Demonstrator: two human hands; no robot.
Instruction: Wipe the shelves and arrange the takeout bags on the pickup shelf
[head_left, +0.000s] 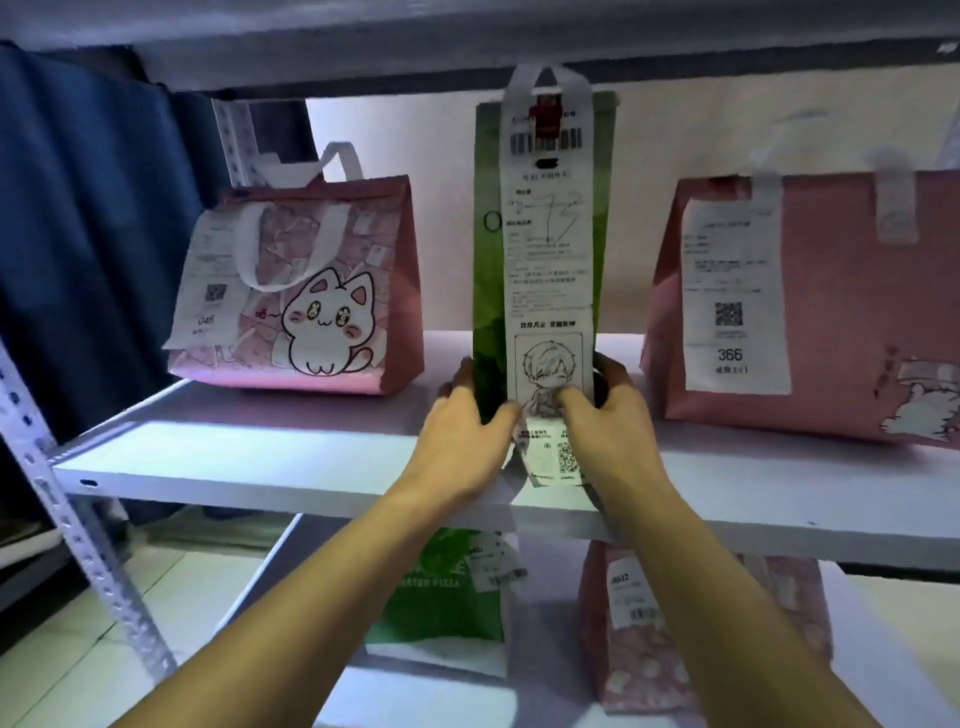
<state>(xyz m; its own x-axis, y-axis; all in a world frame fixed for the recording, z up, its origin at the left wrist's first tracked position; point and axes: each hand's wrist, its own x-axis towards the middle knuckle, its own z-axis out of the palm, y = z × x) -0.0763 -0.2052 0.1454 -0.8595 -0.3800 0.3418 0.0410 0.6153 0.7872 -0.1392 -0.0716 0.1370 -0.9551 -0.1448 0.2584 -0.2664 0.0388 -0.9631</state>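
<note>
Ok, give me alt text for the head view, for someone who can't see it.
Both hands, left hand and right hand, grip the base of a tall green bag with a long receipt, standing on a white shelf. A pink cat bag stands to its left, a pink bag to its right.

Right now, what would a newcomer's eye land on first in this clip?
The tall green bag standing mid-shelf with a long receipt hanging down its front, gripped at its base by the left hand and right hand. To its left sits a pink cat bag; to its right, a pink bag labelled 366.
</note>
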